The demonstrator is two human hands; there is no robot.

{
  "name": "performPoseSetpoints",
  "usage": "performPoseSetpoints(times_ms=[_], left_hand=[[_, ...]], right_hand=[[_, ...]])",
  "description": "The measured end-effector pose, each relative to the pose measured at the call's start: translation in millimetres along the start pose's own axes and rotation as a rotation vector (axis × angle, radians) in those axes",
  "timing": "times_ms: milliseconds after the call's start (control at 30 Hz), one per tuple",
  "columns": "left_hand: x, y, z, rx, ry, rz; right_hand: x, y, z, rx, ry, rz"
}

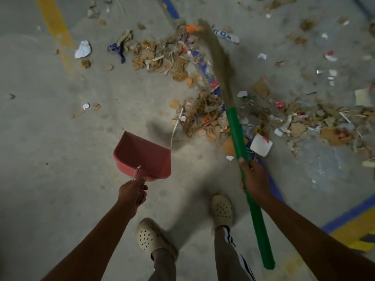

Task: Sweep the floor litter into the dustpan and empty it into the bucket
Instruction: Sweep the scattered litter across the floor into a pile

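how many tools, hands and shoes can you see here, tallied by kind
dustpan: 1
broom: 1
hands: 2, the left hand gripping the dustpan's handle and the right hand gripping the broom
shoes: 2, the left shoe and the right shoe
total: 6

my left hand grips the red dustpan by its handle | my right hand grips the green broom, bristles blurred over the litter | scraps strewn across the floor | beige clogs below
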State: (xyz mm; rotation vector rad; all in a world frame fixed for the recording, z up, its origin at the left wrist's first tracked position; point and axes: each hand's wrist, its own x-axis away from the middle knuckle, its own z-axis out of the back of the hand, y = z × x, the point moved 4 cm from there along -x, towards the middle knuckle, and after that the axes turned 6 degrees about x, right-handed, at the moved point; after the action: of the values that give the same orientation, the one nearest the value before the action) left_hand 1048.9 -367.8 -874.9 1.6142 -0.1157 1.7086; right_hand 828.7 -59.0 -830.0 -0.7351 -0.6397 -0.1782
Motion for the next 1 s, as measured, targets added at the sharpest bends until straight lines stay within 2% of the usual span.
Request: performPoseSetpoints(times_ms=[200, 433, 667, 733, 867, 1000], left_hand=[[14, -21, -12, -0.012, 0.059, 0.050], [29, -45, -41, -0.110, 0.059, 0.114], [34, -37, -101, -0.142, -0.066, 0.074], [35, -31, -118, -0.153, -0.078, 0.057], [41, -17, -146, -0.152, -0.095, 0.022], [48, -6, -161, -0.170, -0.113, -0.006]], right_hand=[[35, 37, -2, 0.042, -0.225, -0.020], [31, 104, 3, 0.339, -0.450, -0.217], [-48, 117, 77, 0.492, -0.225, -0.329], [-66, 111, 91, 0.427, -0.130, -0.367], [-85, 90, 115, 0.172, 0.085, -0.331], [-80, 75, 143, 0.129, 0.190, -0.294]])
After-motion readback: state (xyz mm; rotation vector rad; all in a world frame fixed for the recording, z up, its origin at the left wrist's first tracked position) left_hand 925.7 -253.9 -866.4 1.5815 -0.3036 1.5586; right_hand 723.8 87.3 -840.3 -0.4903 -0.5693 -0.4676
